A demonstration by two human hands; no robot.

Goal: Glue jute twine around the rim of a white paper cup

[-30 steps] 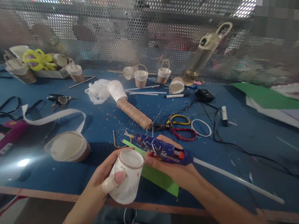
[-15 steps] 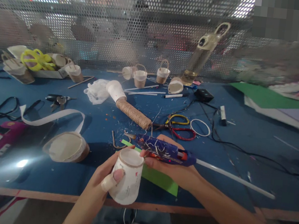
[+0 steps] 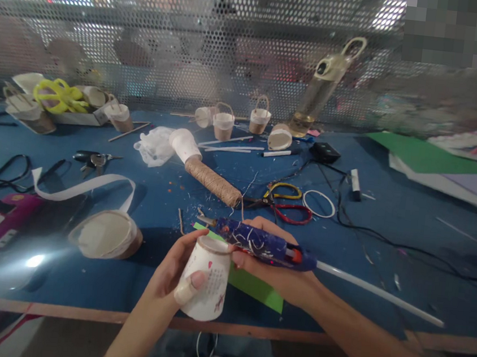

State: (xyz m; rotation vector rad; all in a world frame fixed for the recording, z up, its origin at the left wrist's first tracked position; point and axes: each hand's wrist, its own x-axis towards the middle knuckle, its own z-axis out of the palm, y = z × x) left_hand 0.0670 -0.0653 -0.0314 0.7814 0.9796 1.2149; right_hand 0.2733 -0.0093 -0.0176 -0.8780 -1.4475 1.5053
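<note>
My left hand (image 3: 177,277) is wrapped round a white paper cup (image 3: 210,286) with small printed marks, turned bottom up, with brown twine round its upper rim. In my right hand (image 3: 271,273) is a blue glue gun (image 3: 257,242), its nozzle pointing left above the cup's far side. A long clear glue stick (image 3: 380,293) sticks out of the gun's back end, and strings of glue cling to its body. My right fingertips are close to the cup's rim. Under the hands lies a green paper strip (image 3: 256,291).
Behind the hands lie a twine roll (image 3: 215,182) and scissors (image 3: 288,211). Small twine-trimmed cups (image 3: 223,127) and a water bottle (image 3: 315,96) stand at the back by a perforated metal screen. A larger cup (image 3: 107,235) and white ribbon (image 3: 88,182) are at left. Cables (image 3: 386,236) cross the right.
The cup has turned in my left hand, bringing more of its print into view. The glue gun has shifted slightly right and down with my right hand.
</note>
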